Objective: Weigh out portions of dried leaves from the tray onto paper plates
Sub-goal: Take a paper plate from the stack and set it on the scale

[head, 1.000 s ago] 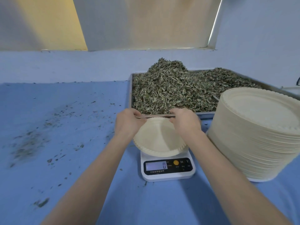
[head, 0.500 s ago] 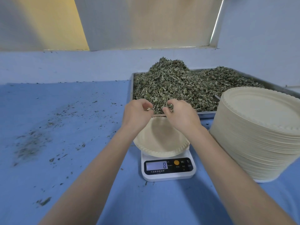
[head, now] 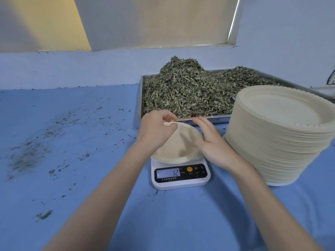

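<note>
Blue table (head: 72, 124): paper plate (head: 181, 147) between both hands, on scale (head: 181, 178).

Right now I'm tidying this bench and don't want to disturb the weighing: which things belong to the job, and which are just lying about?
Part of the job:
- tray of dried leaves
- paper plate on the scale, reading 12
- stack of paper plates
- left hand and right hand at the plate

Just lying about:
- leaf crumbs scattered on the blue cloth

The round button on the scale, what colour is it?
Orange. The button sits on the black front panel of the white scale, clearest in the head view.
</note>
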`<state>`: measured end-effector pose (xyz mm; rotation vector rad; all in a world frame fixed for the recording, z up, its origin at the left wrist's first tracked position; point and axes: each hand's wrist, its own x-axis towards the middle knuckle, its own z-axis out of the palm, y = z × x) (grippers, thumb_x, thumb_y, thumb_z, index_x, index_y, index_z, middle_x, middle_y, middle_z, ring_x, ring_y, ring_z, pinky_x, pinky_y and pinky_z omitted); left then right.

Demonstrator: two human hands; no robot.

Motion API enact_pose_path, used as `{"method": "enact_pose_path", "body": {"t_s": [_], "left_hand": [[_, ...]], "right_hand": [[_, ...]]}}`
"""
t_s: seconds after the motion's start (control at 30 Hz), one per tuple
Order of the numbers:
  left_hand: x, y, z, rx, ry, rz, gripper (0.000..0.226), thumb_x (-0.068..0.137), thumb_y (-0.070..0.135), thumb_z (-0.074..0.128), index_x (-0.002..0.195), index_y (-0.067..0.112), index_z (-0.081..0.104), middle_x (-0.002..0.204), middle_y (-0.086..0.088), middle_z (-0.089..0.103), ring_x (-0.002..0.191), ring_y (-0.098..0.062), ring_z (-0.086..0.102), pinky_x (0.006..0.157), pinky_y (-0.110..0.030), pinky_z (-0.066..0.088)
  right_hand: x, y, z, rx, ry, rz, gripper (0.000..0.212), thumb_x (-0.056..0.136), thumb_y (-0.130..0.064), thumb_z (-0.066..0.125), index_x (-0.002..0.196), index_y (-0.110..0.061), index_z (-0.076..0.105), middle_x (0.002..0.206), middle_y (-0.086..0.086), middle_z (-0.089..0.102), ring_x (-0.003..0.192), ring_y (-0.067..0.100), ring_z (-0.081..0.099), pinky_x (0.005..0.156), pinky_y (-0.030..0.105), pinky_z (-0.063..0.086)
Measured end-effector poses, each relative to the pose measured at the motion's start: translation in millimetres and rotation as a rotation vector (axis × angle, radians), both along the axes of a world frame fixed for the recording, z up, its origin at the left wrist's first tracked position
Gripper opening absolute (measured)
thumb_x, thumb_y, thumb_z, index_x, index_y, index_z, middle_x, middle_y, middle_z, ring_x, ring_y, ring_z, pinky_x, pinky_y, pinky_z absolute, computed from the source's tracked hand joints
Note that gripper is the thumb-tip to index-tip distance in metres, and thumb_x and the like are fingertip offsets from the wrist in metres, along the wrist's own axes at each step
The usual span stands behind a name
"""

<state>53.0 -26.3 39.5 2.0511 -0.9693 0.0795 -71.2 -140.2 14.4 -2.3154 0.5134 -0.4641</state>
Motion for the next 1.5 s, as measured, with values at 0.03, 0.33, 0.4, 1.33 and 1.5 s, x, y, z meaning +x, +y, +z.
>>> {"method": "enact_pose_path", "body": {"t_s": [0.03, 0.33, 0.4, 1.33, 1.5], "left_hand": [[-5, -1, -2, 0.009, -0.015, -0.011, 0.01, 0.081, 0.021, 0.067, 0.088, 0.028, 0.07, 0.086, 0.012, 0.063, 0.073, 0.002, 0.048, 0.063, -0.012, 0.029], [-25, -3, -11, -0.015, 0.002, 0.039, 0.013, 0.085, 0.023, 0.063, 0.084, 0.035, 0.065, 0.087, 0.014, 0.063, 0.082, -0.005, 0.049, 0.065, -0.015, 0.029], [-26, -2, -11, -0.023, 0.008, 0.04, 0.013, 0.085, 0.022, 0.063, 0.084, 0.034, 0.065, 0.088, 0.013, 0.064, 0.083, -0.006, 0.049, 0.067, -0.015, 0.03], [-8, 4, -4, -0.06, 0.003, 0.023, 0.017, 0.084, 0.017, 0.061, 0.083, 0.032, 0.068, 0.081, 0.014, 0.064, 0.073, 0.005, 0.051, 0.064, 0.002, 0.033], [4, 4, -2, -0.04, 0.001, 0.016, 0.017, 0.085, 0.017, 0.061, 0.083, 0.032, 0.067, 0.079, 0.015, 0.063, 0.072, 0.01, 0.051, 0.065, 0.002, 0.033]], "right_hand": [[-7, 1, -6, 0.061, 0.004, -0.004, 0.068, 0.09, -0.012, 0.05, 0.15, -0.023, 0.02, 0.158, -0.01, 0.004, 0.144, 0.004, 0.0, 0.112, 0.024, 0.002], [-36, 11, -45, 0.39, -0.027, -0.04, 0.09, 0.088, -0.003, 0.055, 0.151, -0.027, -0.004, 0.158, -0.013, -0.003, 0.142, 0.002, -0.001, 0.103, 0.016, 0.006], [-35, 8, -46, 0.418, -0.03, -0.041, 0.091, 0.088, -0.001, 0.054, 0.151, -0.029, -0.005, 0.158, -0.013, -0.003, 0.143, 0.004, 0.0, 0.103, 0.017, 0.007], [7, 23, 23, 0.428, -0.18, 0.035, 0.07, 0.089, -0.006, 0.047, 0.148, -0.034, 0.022, 0.155, -0.014, 0.018, 0.14, 0.006, 0.02, 0.106, 0.024, 0.022], [31, 17, 26, 0.155, -0.079, 0.032, 0.061, 0.091, -0.012, 0.046, 0.148, -0.023, 0.026, 0.155, -0.008, 0.023, 0.141, 0.007, 0.018, 0.103, 0.02, 0.018]]}}
